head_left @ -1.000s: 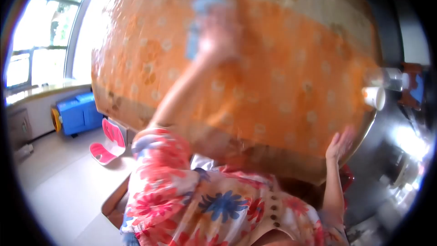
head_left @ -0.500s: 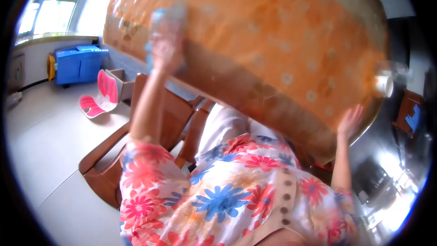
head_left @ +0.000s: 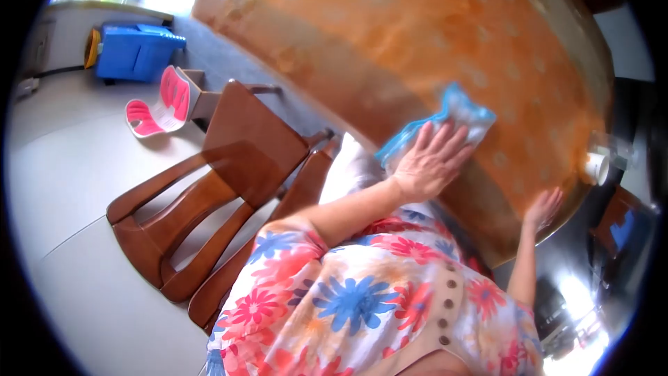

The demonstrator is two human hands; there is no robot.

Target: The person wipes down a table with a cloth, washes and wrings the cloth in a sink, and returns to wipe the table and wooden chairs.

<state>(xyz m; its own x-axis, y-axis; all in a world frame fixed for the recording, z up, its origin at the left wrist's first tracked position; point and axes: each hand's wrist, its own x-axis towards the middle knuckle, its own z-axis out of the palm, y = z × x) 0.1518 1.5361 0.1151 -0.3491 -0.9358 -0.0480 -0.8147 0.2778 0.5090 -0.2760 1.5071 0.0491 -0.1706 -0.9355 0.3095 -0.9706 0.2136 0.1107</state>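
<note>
So the big one is the table (head_left: pixel 390 35), orange patterned top, its near edge slanting down to the right. Brown wooden chair (head_left: pixel 254 143) off to the left, blue box (head_left: pixel 138 52) farther back. The cloth (head_left: pixel 475 120), whitish with blue edging, is on the table by the near edge, long axis running lower left to upper right, one corner poking up. Hands are apart: left hand (head_left: pixel 430 162) pressed open on the cloth, right hand (head_left: pixel 543 210) open at the table's edge, near a white cup (head_left: pixel 596 168).

Two hands (head_left: pixel 430 166), one cloth (head_left: pixel 467 113), one table (head_left: pixel 390 35), one white cup (head_left: pixel 596 168) and at least two brown chairs (head_left: pixel 254 143) show.
</note>
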